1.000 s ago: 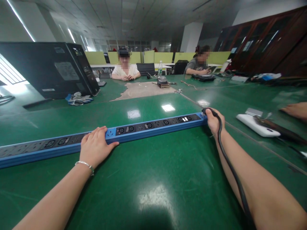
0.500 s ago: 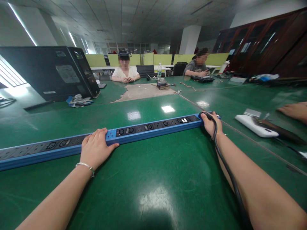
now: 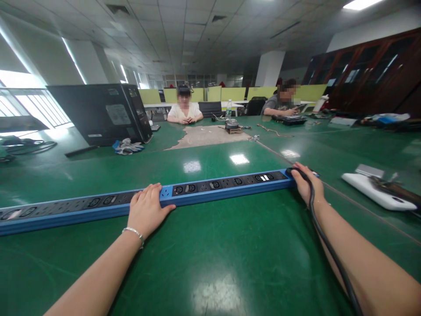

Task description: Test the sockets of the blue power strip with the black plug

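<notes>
On the green table (image 3: 210,254), the long blue power strip (image 3: 226,184) lies flat, with its sockets facing up. With the left hand (image 3: 147,213) I grasp it across: the fingers bend over the top, and the thumb rests along the near side. At the strip's right end, I have the right hand (image 3: 307,184) closed on the end of the black cable (image 3: 317,224), which runs down along the forearm. I cannot tell whether its plug is fully seated. To the right, well apart, lies a white device (image 3: 375,193).
</notes>
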